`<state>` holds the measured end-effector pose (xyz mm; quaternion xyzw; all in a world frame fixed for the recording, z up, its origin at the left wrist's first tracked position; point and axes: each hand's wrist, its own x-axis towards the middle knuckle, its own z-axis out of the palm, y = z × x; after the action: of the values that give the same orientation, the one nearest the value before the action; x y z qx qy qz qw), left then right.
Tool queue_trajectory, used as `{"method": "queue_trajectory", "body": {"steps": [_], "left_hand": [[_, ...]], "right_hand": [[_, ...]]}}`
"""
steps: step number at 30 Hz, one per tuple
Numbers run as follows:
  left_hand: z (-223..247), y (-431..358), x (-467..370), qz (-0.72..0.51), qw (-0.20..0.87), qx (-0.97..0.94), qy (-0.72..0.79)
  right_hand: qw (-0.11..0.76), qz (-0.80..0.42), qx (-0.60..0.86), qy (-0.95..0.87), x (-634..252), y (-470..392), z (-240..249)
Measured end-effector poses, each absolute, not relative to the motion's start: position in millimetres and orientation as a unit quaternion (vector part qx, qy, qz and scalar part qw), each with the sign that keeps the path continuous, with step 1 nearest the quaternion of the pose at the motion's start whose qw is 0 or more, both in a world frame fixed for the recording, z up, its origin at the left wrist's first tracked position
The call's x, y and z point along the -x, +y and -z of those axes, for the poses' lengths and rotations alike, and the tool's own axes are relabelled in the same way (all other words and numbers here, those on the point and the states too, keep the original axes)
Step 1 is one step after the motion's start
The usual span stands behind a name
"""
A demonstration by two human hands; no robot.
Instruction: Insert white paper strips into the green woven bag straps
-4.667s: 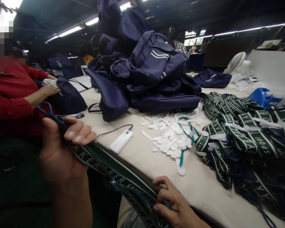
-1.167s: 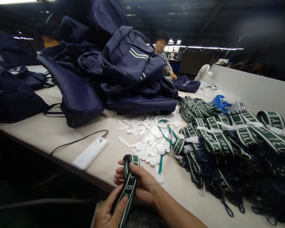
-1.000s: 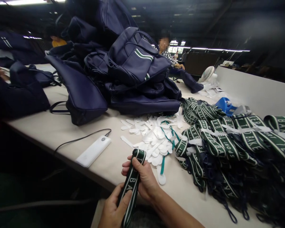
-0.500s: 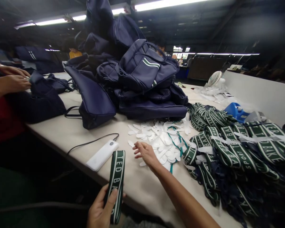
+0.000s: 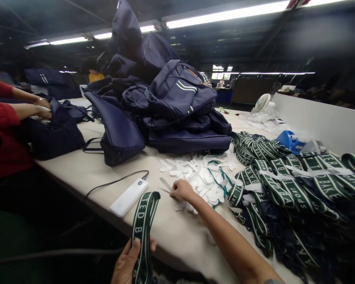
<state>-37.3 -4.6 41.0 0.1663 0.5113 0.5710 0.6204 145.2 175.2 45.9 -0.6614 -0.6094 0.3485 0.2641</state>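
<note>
- The left hand (image 5: 126,260), at the bottom centre-left of the frame, has its fingers curled around a folded green strap (image 5: 139,227), thumb pressed across the front.
- The strap stands up from that grip near the table (image 5: 168,228) edge, with white lettering facing out.
- Near the middle of the frame, the right hand (image 5: 181,191) has its fingertips pinched together on a pale strip (image 5: 165,184).
- A pile of white strips (image 5: 199,179) lies just beyond it.
- Between the strap and the bag heap lies a white device (image 5: 128,198) with a dark cable (image 5: 115,182).
- Navy bags (image 5: 177,92) fill the upper centre.
- Strap bundles (image 5: 306,193) cover the lower right, a blue dispenser (image 5: 290,141) behind them.
- At the left edge, a co-worker in red sleeves (image 5: 1,114) handles a dark bag (image 5: 57,132).
</note>
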Motion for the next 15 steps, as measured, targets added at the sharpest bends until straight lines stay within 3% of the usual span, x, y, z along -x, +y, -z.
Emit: {"method": "queue_trajectory", "body": {"steps": [7, 15], "left_hand": [[-59, 4, 39, -0.596, 0.616, -0.100, 0.504], [-69, 23, 20, -0.599, 0.602, -0.226, 0.476]], "right_hand": [[0.491, -0.462, 0.564, -0.477, -159, 129, -54], [0.547, -0.604, 0.468, -0.342, -159, 82, -43]]}}
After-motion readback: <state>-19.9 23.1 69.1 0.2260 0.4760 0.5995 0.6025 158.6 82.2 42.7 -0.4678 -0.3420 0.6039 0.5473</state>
